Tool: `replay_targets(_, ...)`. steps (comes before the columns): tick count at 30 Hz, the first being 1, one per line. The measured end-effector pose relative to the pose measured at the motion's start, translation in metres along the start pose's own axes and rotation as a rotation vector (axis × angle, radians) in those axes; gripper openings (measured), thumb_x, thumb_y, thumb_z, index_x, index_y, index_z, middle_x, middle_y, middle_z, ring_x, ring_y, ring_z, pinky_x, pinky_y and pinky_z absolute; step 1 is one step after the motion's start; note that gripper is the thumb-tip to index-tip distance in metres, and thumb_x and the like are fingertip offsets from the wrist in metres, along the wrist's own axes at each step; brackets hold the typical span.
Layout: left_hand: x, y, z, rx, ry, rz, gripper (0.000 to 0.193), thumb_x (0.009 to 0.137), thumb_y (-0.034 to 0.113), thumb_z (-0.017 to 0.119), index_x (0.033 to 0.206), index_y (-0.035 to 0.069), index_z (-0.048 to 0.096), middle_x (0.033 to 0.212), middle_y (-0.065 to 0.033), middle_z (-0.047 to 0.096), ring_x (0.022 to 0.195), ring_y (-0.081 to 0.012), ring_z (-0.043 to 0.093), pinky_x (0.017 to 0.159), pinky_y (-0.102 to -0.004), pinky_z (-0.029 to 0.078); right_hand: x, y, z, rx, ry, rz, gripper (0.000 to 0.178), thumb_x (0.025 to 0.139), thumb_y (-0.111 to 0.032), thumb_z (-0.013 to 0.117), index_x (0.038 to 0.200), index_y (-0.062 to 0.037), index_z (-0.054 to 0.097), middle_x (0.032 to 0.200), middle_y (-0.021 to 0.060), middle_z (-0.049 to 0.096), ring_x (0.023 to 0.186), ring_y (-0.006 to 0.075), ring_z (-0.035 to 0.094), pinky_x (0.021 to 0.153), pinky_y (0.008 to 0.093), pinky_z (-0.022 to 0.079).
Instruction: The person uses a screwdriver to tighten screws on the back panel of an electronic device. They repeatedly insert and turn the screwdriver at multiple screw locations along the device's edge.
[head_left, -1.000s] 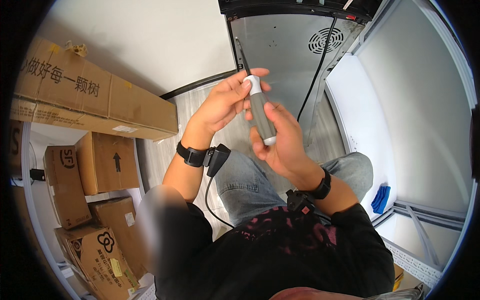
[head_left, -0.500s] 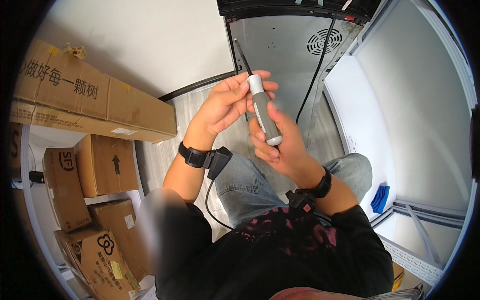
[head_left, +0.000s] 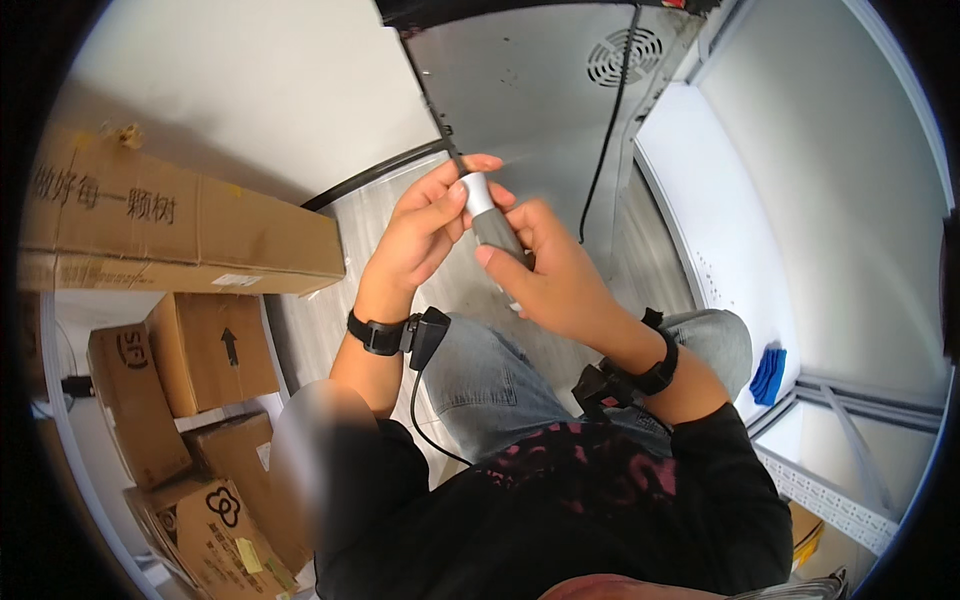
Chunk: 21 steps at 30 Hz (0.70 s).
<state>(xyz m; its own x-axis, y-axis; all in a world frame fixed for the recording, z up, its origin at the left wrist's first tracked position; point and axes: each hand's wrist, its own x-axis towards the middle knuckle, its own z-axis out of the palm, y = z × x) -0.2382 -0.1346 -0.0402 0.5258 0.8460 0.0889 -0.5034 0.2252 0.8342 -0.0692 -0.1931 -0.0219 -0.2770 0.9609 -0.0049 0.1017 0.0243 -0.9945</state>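
Observation:
Both of my hands are on one screwdriver (head_left: 497, 233), raised above my lap with its shaft aimed at the upper left. Its handle is grey with a light silver collar, and the dark shaft blurs against the panel behind. At the collar, my left hand (head_left: 418, 228) closes with its thumb in front and fingers behind. My right hand (head_left: 562, 277) wraps the lower handle, its thumb lying across the grip and covering much of the butt end. Beyond the hands stands a grey metal appliance panel (head_left: 510, 105), with a black cord (head_left: 607, 145) hanging down it.
On my left, a long cardboard carton (head_left: 270, 238) lies above several smaller boxes (head_left: 215, 355) on a shelf. A white cabinet or shelf unit (head_left: 730, 240) with a metal frame rises to the right, holding a folded blue cloth (head_left: 768, 376). A round vent (head_left: 622, 57) marks the panel.
Both hands and the screwdriver have shifted slightly left in the view. My right hand has turned on the handle, so its thumb now lies over the grip. The view has tilted a little.

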Motion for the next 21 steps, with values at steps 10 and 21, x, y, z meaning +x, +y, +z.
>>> replay_targets(10,0.051,-0.108,0.038,0.071,-0.194,-0.079,0.049,0.093,0.027,0.053,0.13,-0.003,0.042,0.112,-0.0158,0.06,0.098,-0.023,0.061,0.084,-0.0311,0.046,-0.015,0.019,-0.181,-0.264,-0.135,0.119,0.028,0.079,-0.009,0.068,0.106,-0.0028,0.063,0.08,0.0012,0.062,0.062,0.0051,0.052,0.055,0.0192,0.041)
replay_targets(21,0.202,-0.297,0.121,0.287,-0.223,-0.408,0.037,0.095,0.024,0.05,0.124,0.002,0.05,0.11,-0.013,0.062,0.096,-0.0189,0.061,0.081,-0.0287,0.048,-0.085,0.184,-0.385,-0.083,0.237,0.364,0.028,0.077,-0.024,0.068,0.097,-0.0048,0.067,0.071,0.0012,0.06,0.056,0.0091,0.054,0.048,0.0203,0.043)
